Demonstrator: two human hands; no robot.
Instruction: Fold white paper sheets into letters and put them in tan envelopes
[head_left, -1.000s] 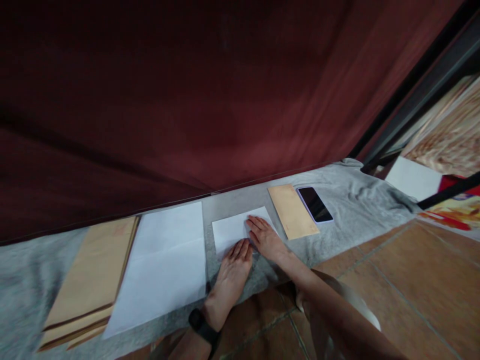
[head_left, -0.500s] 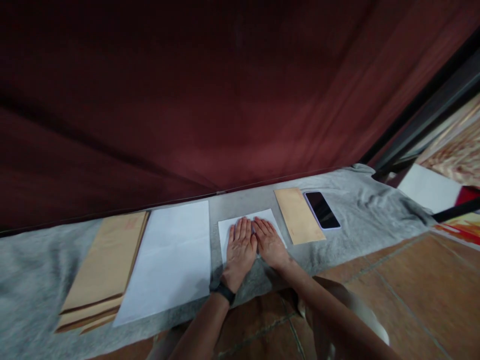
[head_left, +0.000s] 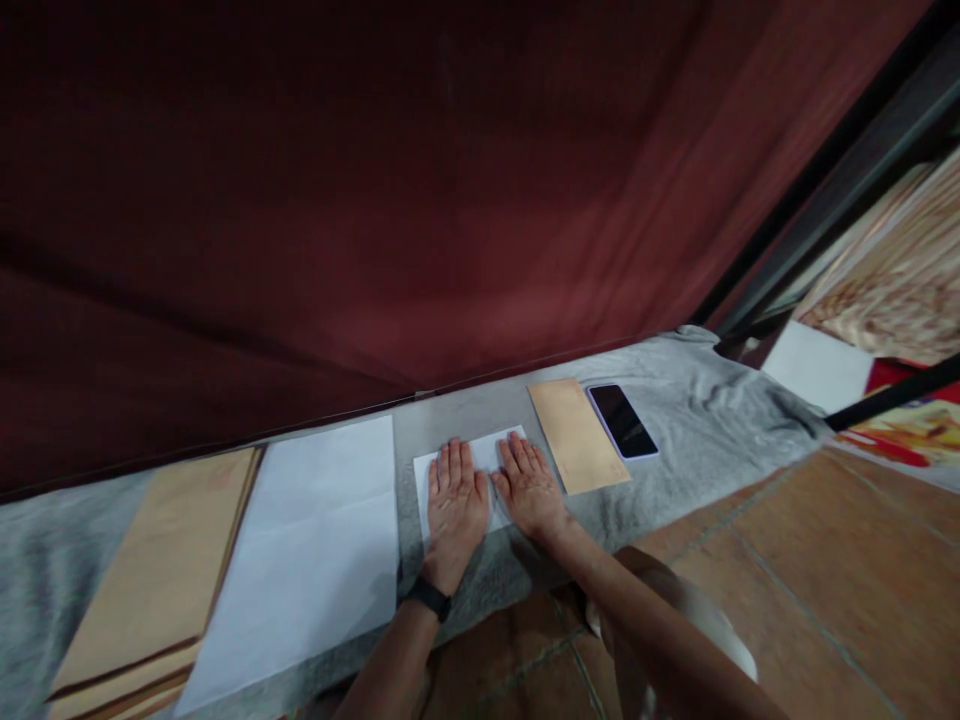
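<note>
A folded sheet of white paper (head_left: 487,454) lies on the grey cloth, partly covered by my hands. My left hand (head_left: 456,505) presses flat on its left part, fingers stretched out. Over the right part lies my right hand (head_left: 531,490), also flat with its fingers extended. A strip of the paper shows between the two hands. Just right of my right hand is a brown envelope (head_left: 579,436). To the left of my left hand lies a larger stack of white paper (head_left: 307,550).
Several brown envelopes (head_left: 157,565) are stacked at the far left. A phone (head_left: 622,420) with a pale purple edge lies beyond the single envelope. Grey cloth (head_left: 697,400) covers the narrow surface. A dark red curtain (head_left: 450,220) hangs behind it; tiled floor (head_left: 810,540) lies in front.
My hands have moved apart sideways across the folded paper, leaving more of it showing between them. The whole view has shifted slightly.
</note>
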